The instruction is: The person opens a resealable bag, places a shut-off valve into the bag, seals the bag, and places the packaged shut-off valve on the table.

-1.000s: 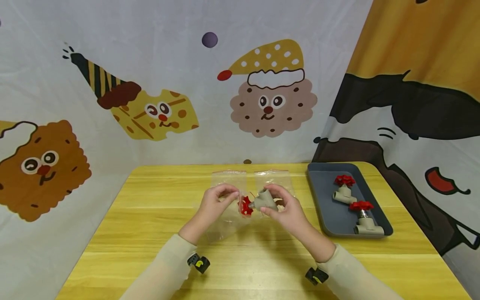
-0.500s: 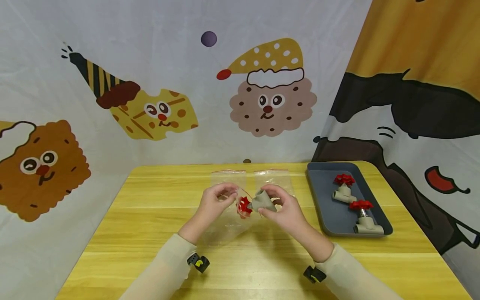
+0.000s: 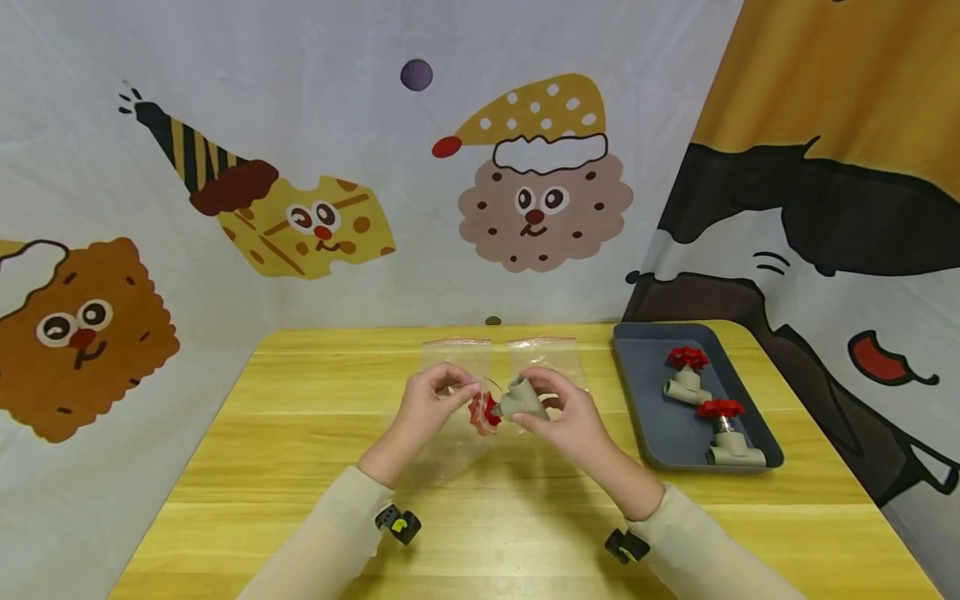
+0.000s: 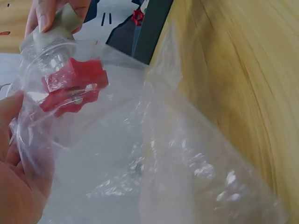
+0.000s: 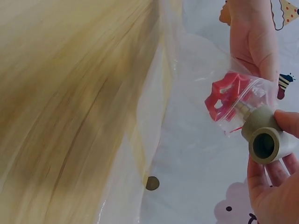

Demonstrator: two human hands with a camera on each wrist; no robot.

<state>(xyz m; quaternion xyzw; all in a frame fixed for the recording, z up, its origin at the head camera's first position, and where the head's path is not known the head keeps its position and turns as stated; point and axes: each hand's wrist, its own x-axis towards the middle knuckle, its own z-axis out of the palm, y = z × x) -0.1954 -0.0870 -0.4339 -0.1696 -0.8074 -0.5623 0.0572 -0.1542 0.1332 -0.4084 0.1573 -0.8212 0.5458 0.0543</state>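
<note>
My right hand [image 3: 564, 408] grips the grey body of a valve [image 3: 522, 401] between thumb and fingers. The valve's red handwheel [image 4: 74, 84] points left and sits inside the mouth of a clear zip bag [image 4: 126, 154]. With thumb and fingertips my left hand [image 3: 438, 406] pinches the bag at its opening. In the right wrist view the bag's zip edge crosses the metal stem, just behind the handwheel, while the grey body [image 5: 261, 133] stays outside. The bag hangs down toward the wooden table [image 3: 315, 417].
Another clear zip bag [image 3: 551, 354] lies flat on the table behind my right hand. A grey tray [image 3: 641, 400] at the right holds two valves with red handwheels, one farther back [image 3: 686, 375] and one nearer [image 3: 731, 433]. A printed cloth [image 3: 360, 108] hangs behind the table.
The handwheel has moved slightly left, from the bag's opening into its mouth. The bag's edge now lies over the wheel. Both hands keep their hold.
</note>
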